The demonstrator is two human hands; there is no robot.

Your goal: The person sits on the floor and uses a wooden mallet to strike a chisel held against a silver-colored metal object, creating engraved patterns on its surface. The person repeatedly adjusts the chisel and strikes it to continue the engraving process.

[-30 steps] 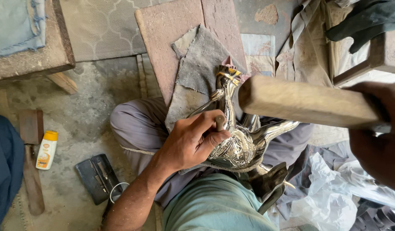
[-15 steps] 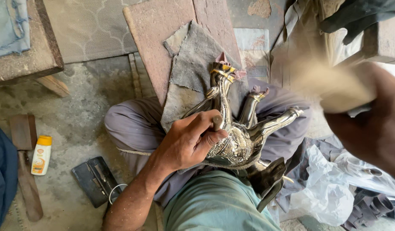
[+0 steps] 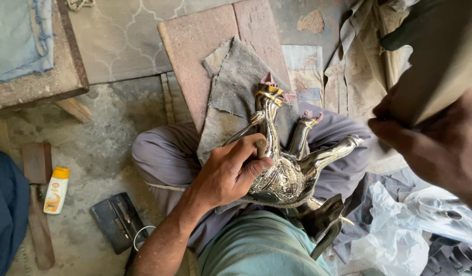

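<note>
Down on our lap, our left hand (image 3: pixel 231 174) is clenched round a short punch-like tool (image 3: pixel 260 148), its blunt end poking up between thumb and forefinger, and the tip seems set against the silvery animal figurine (image 3: pixel 287 174), so the tool stands steady for a blow. Our right hand (image 3: pixel 440 148) is closed on a wooden mallet (image 3: pixel 445 61), raised high near the camera and blurred. The figurine lies on its side across our thighs with its legs pointing away, cushioned by a grey cloth (image 3: pixel 236 87) that drapes onto a reddish stone slab (image 3: pixel 205 46), likely to keep the metal from slipping or marring. On the floor to our left lie a small yellow-capped bottle (image 3: pixel 57 190) and a dark flat case (image 3: pixel 116 221).
</note>
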